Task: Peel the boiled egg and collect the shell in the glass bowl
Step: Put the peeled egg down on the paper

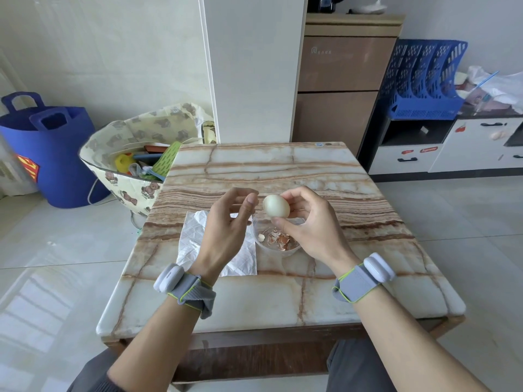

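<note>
here, marble table [283,295] on tiled floor [56,250] — right hand [314,230] grips egg [276,205], left hand [226,230] loose, empty

Bare tabletop [271,162] stretches beyond and right of the bowl [261,246]. The left hand [226,222], right hand [308,222] and egg [276,205] crowd above its mouth. A napkin [192,239] lies flat on its left.

Read "Supreme" on a red sticker [428,149] on the white cabinet [407,165], made out a Superman "S" emblem [27,171] on the blue bag [62,154], but could not decipher the brown cabinet's [339,114] logo [321,50].
</note>
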Action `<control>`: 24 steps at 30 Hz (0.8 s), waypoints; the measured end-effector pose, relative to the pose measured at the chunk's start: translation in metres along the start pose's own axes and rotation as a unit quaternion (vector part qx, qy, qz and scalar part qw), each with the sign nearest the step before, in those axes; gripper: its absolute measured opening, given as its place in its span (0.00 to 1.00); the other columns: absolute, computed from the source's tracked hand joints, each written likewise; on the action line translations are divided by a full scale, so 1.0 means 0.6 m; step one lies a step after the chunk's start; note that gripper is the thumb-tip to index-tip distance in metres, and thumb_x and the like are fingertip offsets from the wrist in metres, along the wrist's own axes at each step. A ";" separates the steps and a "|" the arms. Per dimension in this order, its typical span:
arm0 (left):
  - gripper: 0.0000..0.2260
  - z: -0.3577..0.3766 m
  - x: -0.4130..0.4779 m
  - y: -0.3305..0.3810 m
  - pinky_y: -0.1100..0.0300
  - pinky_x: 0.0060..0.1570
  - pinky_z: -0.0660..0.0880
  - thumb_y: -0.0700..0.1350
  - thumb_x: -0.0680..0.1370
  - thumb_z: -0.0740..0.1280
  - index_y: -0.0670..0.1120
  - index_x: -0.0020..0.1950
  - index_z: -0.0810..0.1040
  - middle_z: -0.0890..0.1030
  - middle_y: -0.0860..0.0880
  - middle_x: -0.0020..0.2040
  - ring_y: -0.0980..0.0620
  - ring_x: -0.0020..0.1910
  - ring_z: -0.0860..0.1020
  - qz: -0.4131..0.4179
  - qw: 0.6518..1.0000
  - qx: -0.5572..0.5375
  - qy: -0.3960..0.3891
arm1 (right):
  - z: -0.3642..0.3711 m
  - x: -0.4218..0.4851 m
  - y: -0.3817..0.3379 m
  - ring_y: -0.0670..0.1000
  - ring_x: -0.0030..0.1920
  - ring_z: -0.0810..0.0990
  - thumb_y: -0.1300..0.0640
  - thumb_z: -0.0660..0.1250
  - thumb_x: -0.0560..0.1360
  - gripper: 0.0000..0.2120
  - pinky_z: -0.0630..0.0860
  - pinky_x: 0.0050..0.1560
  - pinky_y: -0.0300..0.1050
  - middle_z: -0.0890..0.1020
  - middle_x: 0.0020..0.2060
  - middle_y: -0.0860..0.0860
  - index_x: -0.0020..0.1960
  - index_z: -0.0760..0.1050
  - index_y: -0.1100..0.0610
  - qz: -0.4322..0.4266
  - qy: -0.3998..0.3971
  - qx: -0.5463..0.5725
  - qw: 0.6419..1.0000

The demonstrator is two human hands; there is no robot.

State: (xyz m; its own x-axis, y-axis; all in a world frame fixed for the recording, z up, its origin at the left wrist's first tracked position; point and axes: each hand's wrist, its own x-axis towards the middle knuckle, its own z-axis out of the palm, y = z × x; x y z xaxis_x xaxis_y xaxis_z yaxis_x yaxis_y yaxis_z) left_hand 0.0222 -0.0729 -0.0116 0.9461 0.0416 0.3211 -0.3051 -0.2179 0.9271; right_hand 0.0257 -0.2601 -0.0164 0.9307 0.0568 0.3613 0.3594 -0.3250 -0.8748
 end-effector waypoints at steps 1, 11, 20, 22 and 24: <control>0.09 -0.009 0.002 0.000 0.53 0.46 0.84 0.50 0.83 0.67 0.47 0.58 0.81 0.85 0.47 0.50 0.50 0.50 0.84 -0.001 1.000 0.004 -0.006 | 0.002 0.003 -0.003 0.49 0.49 0.85 0.63 0.82 0.69 0.18 0.82 0.55 0.51 0.86 0.49 0.49 0.55 0.80 0.55 -0.002 -0.004 -0.004 1.000; 0.10 -0.095 0.008 -0.015 0.51 0.50 0.84 0.49 0.79 0.73 0.49 0.59 0.84 0.87 0.52 0.51 0.55 0.53 0.85 0.007 0.998 0.054 -0.035 | 0.058 0.026 -0.025 0.45 0.47 0.83 0.60 0.82 0.69 0.18 0.79 0.52 0.40 0.85 0.49 0.45 0.57 0.82 0.53 -0.036 -0.060 -0.068 0.995; 0.09 -0.142 -0.005 -0.039 0.59 0.51 0.81 0.47 0.76 0.76 0.51 0.55 0.85 0.87 0.57 0.49 0.60 0.49 0.84 -0.008 0.995 0.094 -0.010 | 0.122 0.042 -0.024 0.39 0.43 0.79 0.58 0.82 0.69 0.19 0.71 0.47 0.27 0.84 0.48 0.44 0.57 0.83 0.53 -0.060 -0.103 -0.123 0.985; 0.09 -0.150 -0.010 -0.048 0.60 0.50 0.82 0.46 0.76 0.76 0.51 0.56 0.85 0.87 0.58 0.49 0.61 0.48 0.84 -0.014 0.994 0.108 -0.007 | 0.132 0.043 -0.024 0.41 0.44 0.80 0.58 0.83 0.68 0.21 0.74 0.49 0.31 0.84 0.49 0.44 0.59 0.82 0.53 -0.053 -0.114 -0.128 0.984; 0.09 -0.156 -0.014 -0.057 0.59 0.50 0.82 0.45 0.77 0.76 0.51 0.56 0.85 0.87 0.58 0.49 0.62 0.48 0.84 -0.023 0.993 0.118 -0.007 | 0.142 0.042 -0.024 0.44 0.45 0.81 0.58 0.83 0.68 0.20 0.78 0.52 0.38 0.84 0.49 0.45 0.58 0.81 0.52 -0.046 -0.120 -0.137 0.982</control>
State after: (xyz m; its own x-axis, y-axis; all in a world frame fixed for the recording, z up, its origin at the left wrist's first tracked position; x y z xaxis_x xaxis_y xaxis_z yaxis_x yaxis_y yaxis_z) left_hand 0.0146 0.0255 -0.0275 0.9601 0.0443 0.2762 -0.2297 -0.4391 0.8686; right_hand 0.0499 -0.1733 -0.0220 0.8962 0.3086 0.3186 0.4413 -0.5480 -0.7106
